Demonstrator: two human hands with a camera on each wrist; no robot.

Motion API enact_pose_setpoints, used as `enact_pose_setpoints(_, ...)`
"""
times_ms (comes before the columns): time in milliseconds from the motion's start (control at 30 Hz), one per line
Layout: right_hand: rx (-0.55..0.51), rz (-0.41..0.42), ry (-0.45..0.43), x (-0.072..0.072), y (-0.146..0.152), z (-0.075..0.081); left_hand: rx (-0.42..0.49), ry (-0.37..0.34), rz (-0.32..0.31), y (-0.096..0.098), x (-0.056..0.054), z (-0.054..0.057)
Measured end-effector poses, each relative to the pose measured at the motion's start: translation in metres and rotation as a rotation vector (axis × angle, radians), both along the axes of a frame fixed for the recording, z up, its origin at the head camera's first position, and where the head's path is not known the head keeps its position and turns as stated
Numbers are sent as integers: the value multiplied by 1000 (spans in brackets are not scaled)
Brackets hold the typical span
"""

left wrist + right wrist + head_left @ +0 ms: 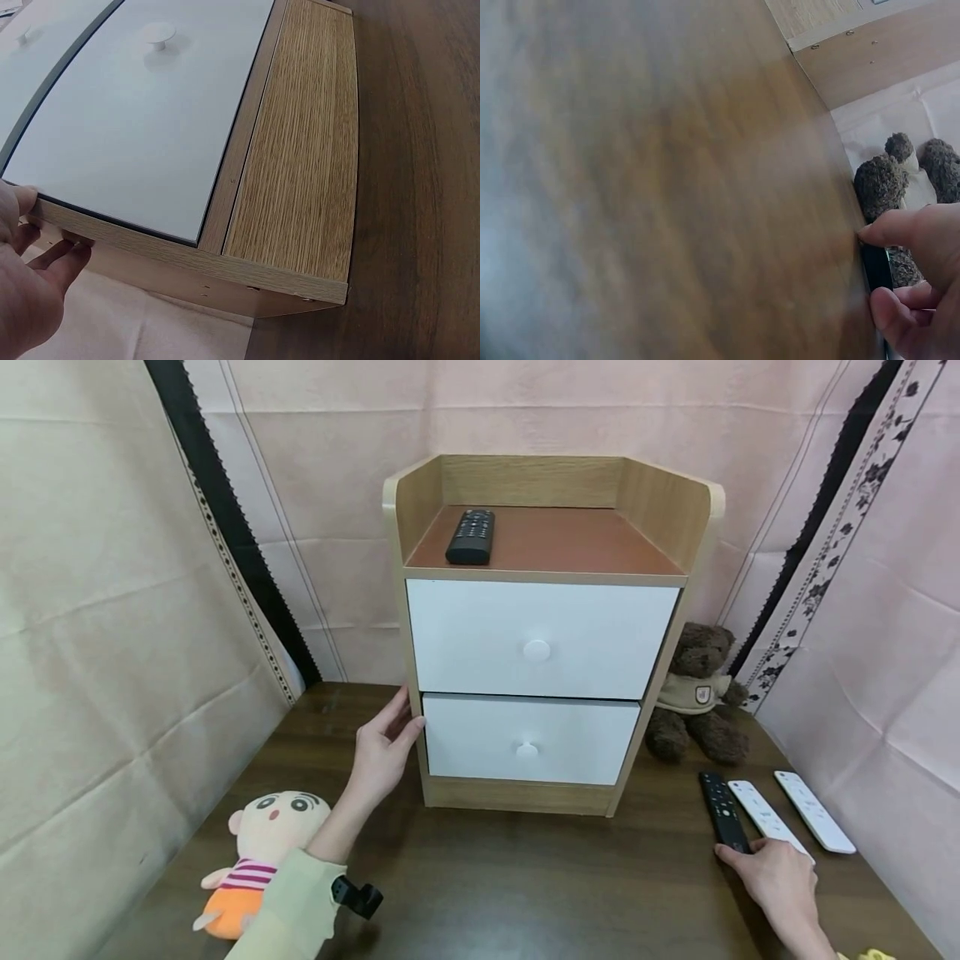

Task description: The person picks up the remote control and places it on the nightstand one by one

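Observation:
A small wooden drawer cabinet (517, 797) with two white drawers stands in the middle. My left hand (382, 753) holds its left front edge, thumb at the front and fingers along the side panel; the left wrist view shows these fingers (66, 266) bent against the side. At the right, my right hand (780, 878) pinches the near end of a black remote control (723, 810) between thumb and fingers. That remote shows only partly in the right wrist view, between thumb and fingers. A white remote (765, 812) lies right beside it, its near end close to my fingers.
Another black remote (472, 535) lies on the cabinet's top shelf. A second white remote (813, 810) lies near the right cloth wall. Behind the remotes sits a brown teddy bear (693, 693). A plush doll (273, 827) in orange shorts is beside my left forearm.

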State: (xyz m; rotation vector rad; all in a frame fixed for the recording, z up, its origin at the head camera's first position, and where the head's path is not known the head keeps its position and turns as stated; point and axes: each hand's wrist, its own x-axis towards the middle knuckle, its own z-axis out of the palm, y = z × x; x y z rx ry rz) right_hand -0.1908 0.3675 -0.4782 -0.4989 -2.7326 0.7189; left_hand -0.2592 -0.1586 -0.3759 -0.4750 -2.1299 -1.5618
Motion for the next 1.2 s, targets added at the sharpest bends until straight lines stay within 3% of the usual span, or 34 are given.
enact_pose_setpoints(400,-39,-68,-19,3,1,5,5,7,2,-1,0,-2)
enact_pose_setpoints(833,-26,-114,45,7,-2,12,5,1,-4,-1,-1,-1)
enact_pose_setpoints(1200,-45,-145,197,10,-6,26,17,-13,-6,-1,0,-1)
